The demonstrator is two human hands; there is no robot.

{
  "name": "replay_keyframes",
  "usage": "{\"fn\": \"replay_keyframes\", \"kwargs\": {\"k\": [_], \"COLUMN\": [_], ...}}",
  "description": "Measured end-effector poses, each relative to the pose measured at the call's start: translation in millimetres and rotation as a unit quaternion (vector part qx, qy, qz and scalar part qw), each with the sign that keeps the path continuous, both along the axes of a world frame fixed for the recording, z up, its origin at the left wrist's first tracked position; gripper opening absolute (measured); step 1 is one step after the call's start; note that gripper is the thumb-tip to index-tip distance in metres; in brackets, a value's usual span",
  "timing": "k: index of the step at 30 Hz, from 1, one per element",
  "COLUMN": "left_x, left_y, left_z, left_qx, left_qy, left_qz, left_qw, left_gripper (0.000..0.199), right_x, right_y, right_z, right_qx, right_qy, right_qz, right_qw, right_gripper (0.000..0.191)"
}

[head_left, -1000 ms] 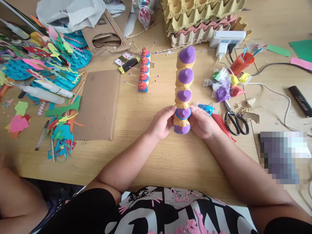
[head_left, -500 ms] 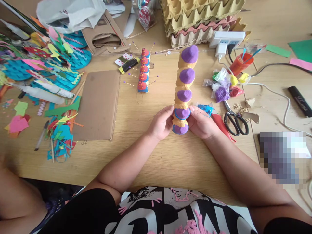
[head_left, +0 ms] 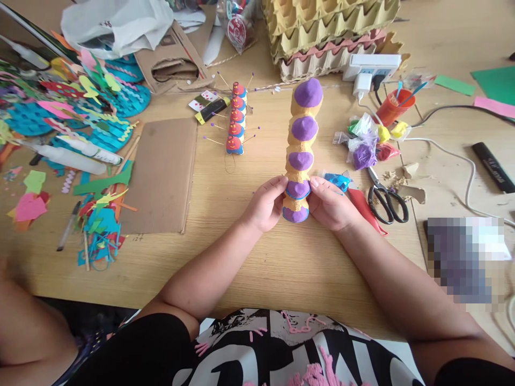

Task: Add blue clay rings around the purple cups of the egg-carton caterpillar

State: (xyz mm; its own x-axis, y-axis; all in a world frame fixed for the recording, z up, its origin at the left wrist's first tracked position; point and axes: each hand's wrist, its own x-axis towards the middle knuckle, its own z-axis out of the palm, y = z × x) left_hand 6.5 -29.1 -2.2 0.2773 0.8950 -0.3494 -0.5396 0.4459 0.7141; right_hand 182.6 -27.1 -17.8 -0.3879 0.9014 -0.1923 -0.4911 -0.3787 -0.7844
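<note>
A long yellow egg-carton caterpillar (head_left: 302, 140) with several purple clay domes lies on the wooden table (head_left: 249, 257), pointing away from me. My left hand (head_left: 265, 203) and my right hand (head_left: 330, 203) pinch its near end from both sides. A blue clay ring (head_left: 298, 194) runs around the second dome from me, and my fingertips press on it. A smaller finished caterpillar (head_left: 236, 119) with red and blue segments and pin legs lies to the left.
Scissors (head_left: 385, 199), bags of coloured clay (head_left: 366, 145) and an orange cup (head_left: 391, 106) sit to the right. A cardboard sheet (head_left: 163, 174), glue bottles (head_left: 74, 155) and paper scraps (head_left: 96, 225) lie left. Stacked egg trays (head_left: 333, 32) and a power strip (head_left: 372, 64) stand behind.
The caterpillar's far end has swung slightly left and back. My hands stay on the blue ring at its near end.
</note>
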Motion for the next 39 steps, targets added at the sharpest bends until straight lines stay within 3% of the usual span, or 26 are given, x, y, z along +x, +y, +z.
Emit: {"fn": "replay_keyframes", "kwargs": {"k": [6, 12, 20, 30, 39], "left_x": [2.3, 1.4, 1.0, -0.6, 1.6], "left_y": [-2.1, -3.2, -2.3, -1.3, 1.3], "left_z": [0.6, -0.7, -2.3, -7.9, -2.4], "left_qx": [0.009, 0.01, 0.006, 0.016, -0.022], "left_qy": [-0.001, 0.008, -0.01, -0.007, -0.013], "left_qz": [-0.006, -0.016, -0.02, -0.016, -0.004], "left_qw": [1.0, 1.0, 1.0, 1.0, 1.0], "left_gripper": [0.03, 0.033, 0.032, 0.026, 0.029], "right_x": [-3.1, -2.0, 1.2, -1.8, -3.3], "right_y": [-2.8, -2.5, -0.4, -0.6, -0.9], "right_z": [1.2, 7.3, -0.7, 4.5, 6.3], "right_qx": [-0.004, -0.007, -0.019, -0.028, 0.0], "right_qy": [0.024, 0.007, -0.012, -0.002, 0.0], "right_qz": [-0.032, -0.008, -0.014, -0.003, -0.007], "right_qw": [0.999, 1.0, 1.0, 1.0, 1.0], "right_gripper": [0.039, 0.042, 0.039, 0.038, 0.043]}}
